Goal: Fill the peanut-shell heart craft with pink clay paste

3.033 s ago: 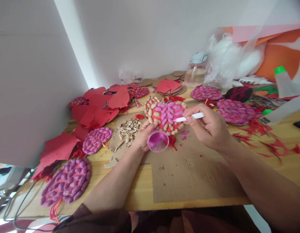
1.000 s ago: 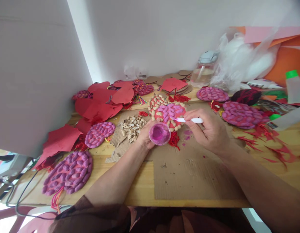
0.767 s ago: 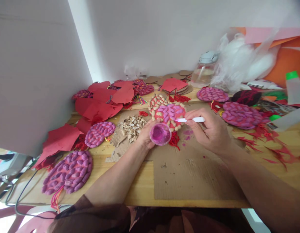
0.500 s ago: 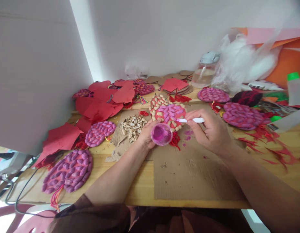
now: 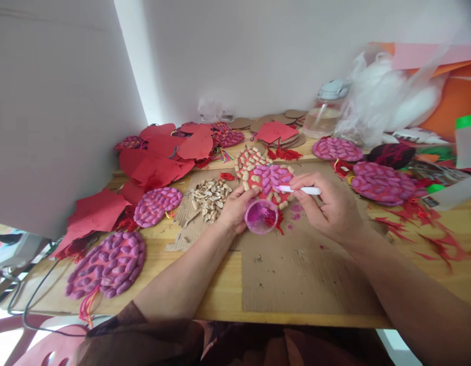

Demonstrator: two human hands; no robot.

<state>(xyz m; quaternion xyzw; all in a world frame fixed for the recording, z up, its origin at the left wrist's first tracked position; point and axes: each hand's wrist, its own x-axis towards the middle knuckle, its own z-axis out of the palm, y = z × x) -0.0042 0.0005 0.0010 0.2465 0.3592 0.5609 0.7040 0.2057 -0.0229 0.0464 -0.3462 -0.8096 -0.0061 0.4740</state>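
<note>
My left hand (image 5: 235, 211) grips a small clear cup of pink paint (image 5: 261, 216), held just above the cardboard sheet (image 5: 307, 269). In my right hand (image 5: 330, 206) is a white-handled brush (image 5: 300, 190), pinched between thumb and fingers. Its tip touches a red heart-shaped piece covered with peanut shells (image 5: 268, 180). The shells in the middle of the heart are painted pink; those round its edge are bare tan.
A pile of loose peanut shells (image 5: 210, 195) lies left of the heart. Finished purple shell hearts (image 5: 107, 264) (image 5: 382, 180) and red paper hearts (image 5: 159, 162) lie around. At the back stand a jar (image 5: 326, 114), a plastic bag (image 5: 380, 101) and green-capped bottles (image 5: 466, 142). A white board (image 5: 56, 117) rises at left.
My left hand has shifted the paint cup a little to the right and nearer to me. The brush has stayed on the heart with only small movements.
</note>
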